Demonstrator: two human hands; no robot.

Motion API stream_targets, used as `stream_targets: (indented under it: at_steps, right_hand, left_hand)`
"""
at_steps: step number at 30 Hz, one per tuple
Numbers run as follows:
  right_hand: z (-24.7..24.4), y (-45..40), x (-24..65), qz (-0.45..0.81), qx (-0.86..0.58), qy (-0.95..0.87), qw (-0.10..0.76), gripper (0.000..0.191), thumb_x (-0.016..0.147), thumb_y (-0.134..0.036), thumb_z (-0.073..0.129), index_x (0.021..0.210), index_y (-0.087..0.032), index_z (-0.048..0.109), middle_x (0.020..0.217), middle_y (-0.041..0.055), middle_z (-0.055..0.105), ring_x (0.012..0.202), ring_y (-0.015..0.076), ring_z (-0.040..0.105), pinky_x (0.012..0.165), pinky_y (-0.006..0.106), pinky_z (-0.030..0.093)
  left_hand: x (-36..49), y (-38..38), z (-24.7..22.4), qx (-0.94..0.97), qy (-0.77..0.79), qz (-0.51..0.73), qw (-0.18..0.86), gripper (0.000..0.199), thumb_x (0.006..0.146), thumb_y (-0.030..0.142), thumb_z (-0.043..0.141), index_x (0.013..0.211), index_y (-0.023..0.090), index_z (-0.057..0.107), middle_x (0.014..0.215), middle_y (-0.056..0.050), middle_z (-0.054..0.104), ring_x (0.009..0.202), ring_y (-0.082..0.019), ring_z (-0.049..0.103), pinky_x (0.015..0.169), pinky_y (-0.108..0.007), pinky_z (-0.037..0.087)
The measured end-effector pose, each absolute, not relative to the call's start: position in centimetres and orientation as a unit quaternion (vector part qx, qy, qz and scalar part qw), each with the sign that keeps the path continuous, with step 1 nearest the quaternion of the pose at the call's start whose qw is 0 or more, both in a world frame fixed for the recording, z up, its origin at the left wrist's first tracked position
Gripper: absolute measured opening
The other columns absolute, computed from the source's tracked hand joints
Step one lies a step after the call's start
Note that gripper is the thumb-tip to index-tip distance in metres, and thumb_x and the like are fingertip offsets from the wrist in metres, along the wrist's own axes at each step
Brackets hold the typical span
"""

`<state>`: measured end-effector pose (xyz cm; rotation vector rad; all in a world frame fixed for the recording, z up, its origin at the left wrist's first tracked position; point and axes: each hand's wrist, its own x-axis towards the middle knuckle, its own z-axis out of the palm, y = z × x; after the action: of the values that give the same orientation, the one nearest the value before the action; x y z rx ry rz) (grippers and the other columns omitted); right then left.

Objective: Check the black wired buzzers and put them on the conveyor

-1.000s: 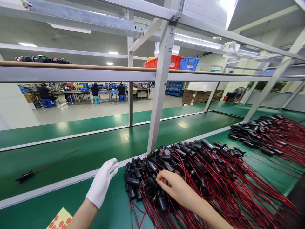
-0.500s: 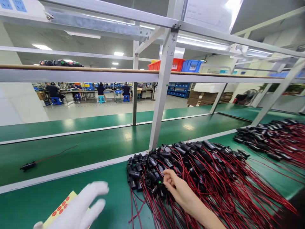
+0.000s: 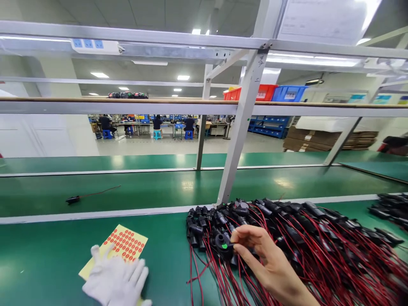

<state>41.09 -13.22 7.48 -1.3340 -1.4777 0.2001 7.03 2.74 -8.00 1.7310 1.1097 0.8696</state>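
My left hand [image 3: 116, 278], in a white glove, lies over a pale yellow sheet of red round stickers [image 3: 127, 243] on the green bench, fingers spread. My bare right hand [image 3: 266, 259] is closed, thumb and fingertips pinching the edge of a round black part [image 3: 221, 241] that has a green dot on it. That part is at the left side of a large pile of black cylindrical parts with red wires [image 3: 293, 229]. The wires trail toward me. Fingers hide the exact grip.
A slanted white post [image 3: 240, 127] rises behind the pile. One black part with a wire [image 3: 73, 199] lies on the green strip beyond. Overhead, a shelf holds a red bin [image 3: 266, 92] and a blue bin [image 3: 289, 93]. People sit working far back.
The view has swung left. My left hand has come down onto the sticker sheet, now seen more fully. My right hand now pinches the green-dotted black part, which is more visible.
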Motion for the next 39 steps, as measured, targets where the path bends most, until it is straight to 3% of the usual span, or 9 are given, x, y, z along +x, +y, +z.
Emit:
stream_targets:
  at_steps: [3,6,8,10,14,21,28,33,39]
  right_hand:
    - [7.4,-12.9,40.5,0.105,-0.544,-0.614,0.563,0.021,0.097,-0.029,0.063,0.116,-0.03,0.055,0.097,0.0017,0.07,0.086,0.0148,0.071,0.08,0.021,0.06]
    - [7.6,-12.5,39.6,0.155,-0.512,-0.625,0.568,0.02,0.098,-0.033,0.062,0.117,-0.032,0.055,0.096,0.0007,0.069,0.086,0.0135,0.07,0.079,0.019,0.059]
    - [7.9,-12.1,38.7,0.2,-0.497,-0.624,0.569,0.018,0.099,-0.038,0.061,0.115,-0.032,0.055,0.094,-0.0002,0.067,0.083,0.0126,0.068,0.076,0.019,0.058]
    - [8.3,-11.8,37.6,0.238,-0.487,-0.602,0.586,0.02,0.098,-0.044,0.061,0.114,-0.032,0.056,0.092,-0.0006,0.066,0.081,0.0123,0.066,0.075,0.019,0.056]
    - [8.6,-11.1,36.0,0.295,-0.462,-0.557,0.624,0.026,0.095,-0.051,0.064,0.111,-0.031,0.058,0.089,-0.0007,0.064,0.079,0.0124,0.062,0.072,0.021,0.053]
    - [8.4,-10.8,36.1,0.283,-0.446,-0.597,0.603,0.018,0.099,-0.041,0.06,0.114,-0.033,0.057,0.091,-0.0008,0.062,0.082,0.013,0.062,0.077,0.023,0.053]
    - [7.7,-10.7,36.2,0.28,-0.471,-0.589,0.595,0.028,0.099,-0.043,0.06,0.124,-0.034,0.053,0.096,0.0003,0.064,0.086,0.0147,0.062,0.079,0.024,0.052]
    - [8.0,-10.6,36.6,0.33,-0.501,-0.51,0.617,0.024,0.095,-0.045,0.064,0.112,-0.029,0.061,0.092,0.0003,0.062,0.084,0.015,0.059,0.075,0.024,0.05]
    - [8.5,-10.3,37.0,0.405,-0.502,-0.468,0.604,0.029,0.091,-0.05,0.067,0.085,-0.022,0.061,0.073,-0.004,0.053,0.067,0.0119,0.049,0.066,0.022,0.044]
  left_hand:
    - [10.8,2.3,-6.8,0.84,0.399,0.222,0.293,0.053,0.073,0.039,0.07,0.125,0.027,0.072,0.148,-0.011,0.055,0.143,-0.044,0.041,0.124,-0.062,0.019]
    - [14.6,1.7,-4.4,0.851,0.415,0.221,0.236,0.058,0.08,0.04,0.066,0.132,0.016,0.067,0.153,-0.018,0.048,0.146,-0.045,0.033,0.124,-0.063,0.013]
    - [16.1,0.9,-2.0,0.839,0.399,0.253,0.272,0.052,0.091,0.044,0.053,0.136,0.019,0.062,0.154,-0.015,0.049,0.147,-0.037,0.036,0.124,-0.058,0.019]
    - [16.9,-0.3,1.0,0.797,0.331,0.295,0.411,0.048,0.1,0.046,0.039,0.138,0.024,0.059,0.148,-0.01,0.056,0.14,-0.028,0.048,0.121,-0.049,0.032]
    - [17.6,-2.4,6.0,0.703,0.166,0.285,0.63,0.057,0.092,0.062,0.051,0.135,0.024,0.06,0.139,-0.009,0.063,0.131,-0.027,0.056,0.116,-0.042,0.039]
    - [18.9,-2.9,6.5,0.598,0.152,0.27,0.739,0.064,0.069,0.063,0.079,0.115,0.02,0.07,0.12,-0.011,0.071,0.114,-0.033,0.064,0.102,-0.047,0.046]
    - [19.9,-3.4,6.1,0.48,0.087,0.239,0.84,0.06,0.067,0.055,0.086,0.111,0.018,0.067,0.085,-0.004,0.069,0.063,-0.015,0.069,0.065,-0.03,0.054]
    - [19.7,-3.1,5.5,0.473,0.075,0.272,0.835,0.051,0.074,0.055,0.081,0.106,0.017,0.069,0.093,-0.006,0.069,0.067,-0.015,0.069,0.065,-0.028,0.054]
    - [20.4,-1.4,6.7,0.453,0.193,0.411,0.767,0.031,0.091,0.041,0.068,0.108,0.015,0.067,0.107,-0.009,0.069,0.087,-0.018,0.069,0.083,-0.033,0.054]
